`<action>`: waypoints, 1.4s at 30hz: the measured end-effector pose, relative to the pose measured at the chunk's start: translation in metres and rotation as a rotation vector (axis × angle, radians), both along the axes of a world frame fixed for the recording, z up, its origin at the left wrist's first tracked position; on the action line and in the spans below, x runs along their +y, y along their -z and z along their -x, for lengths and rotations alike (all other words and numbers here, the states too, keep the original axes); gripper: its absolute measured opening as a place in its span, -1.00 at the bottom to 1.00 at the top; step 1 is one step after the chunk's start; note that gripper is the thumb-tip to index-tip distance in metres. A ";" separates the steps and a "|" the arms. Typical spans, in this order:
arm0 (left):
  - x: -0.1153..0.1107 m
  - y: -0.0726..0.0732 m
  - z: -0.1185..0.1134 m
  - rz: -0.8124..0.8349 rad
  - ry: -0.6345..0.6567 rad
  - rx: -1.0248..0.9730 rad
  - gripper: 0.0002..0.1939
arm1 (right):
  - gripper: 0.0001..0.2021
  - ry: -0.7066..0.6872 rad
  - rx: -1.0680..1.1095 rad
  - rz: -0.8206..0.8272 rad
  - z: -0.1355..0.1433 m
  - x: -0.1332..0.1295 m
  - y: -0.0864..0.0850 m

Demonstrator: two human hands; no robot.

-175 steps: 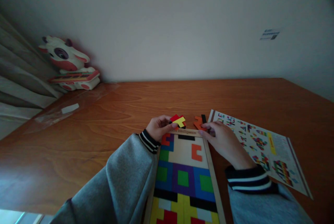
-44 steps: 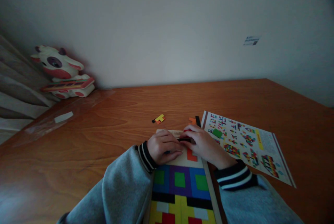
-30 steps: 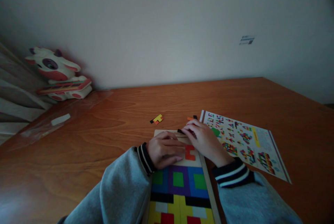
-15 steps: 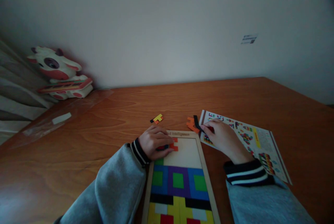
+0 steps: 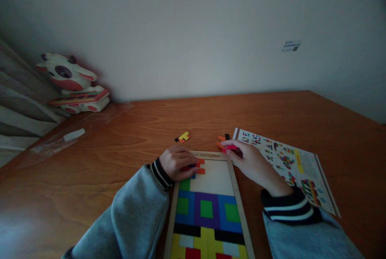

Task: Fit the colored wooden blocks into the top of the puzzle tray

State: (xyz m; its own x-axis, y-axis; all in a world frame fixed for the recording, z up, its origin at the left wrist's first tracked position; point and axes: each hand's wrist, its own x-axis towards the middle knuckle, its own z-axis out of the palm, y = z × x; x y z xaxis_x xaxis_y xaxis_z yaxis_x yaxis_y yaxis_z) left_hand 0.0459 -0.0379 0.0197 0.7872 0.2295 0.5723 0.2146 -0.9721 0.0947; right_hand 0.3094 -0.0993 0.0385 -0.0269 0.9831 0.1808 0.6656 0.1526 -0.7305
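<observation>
On the brown table (image 5: 114,150) by the pale wall (image 5: 193,33), a toy cow (image 5: 68,73) is sitting. The left hand (image 5: 176,163) is covering the puzzle board (image 5: 215,178) at far left (I cannot tell its grip); the right hand (image 5: 251,162) is pinching a red piece (image 5: 231,147) near the far-right corner.

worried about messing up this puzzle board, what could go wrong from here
The red piece in the right hand could slip. That hand might also knock the loose orange piece near it. The left hand, over the upper left of the board, may shift the notched orange piece beside it.
</observation>
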 end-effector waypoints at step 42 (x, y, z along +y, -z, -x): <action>-0.002 0.005 -0.003 -0.081 0.046 -0.008 -0.83 | -0.77 0.065 -0.232 -0.236 0.018 0.011 0.013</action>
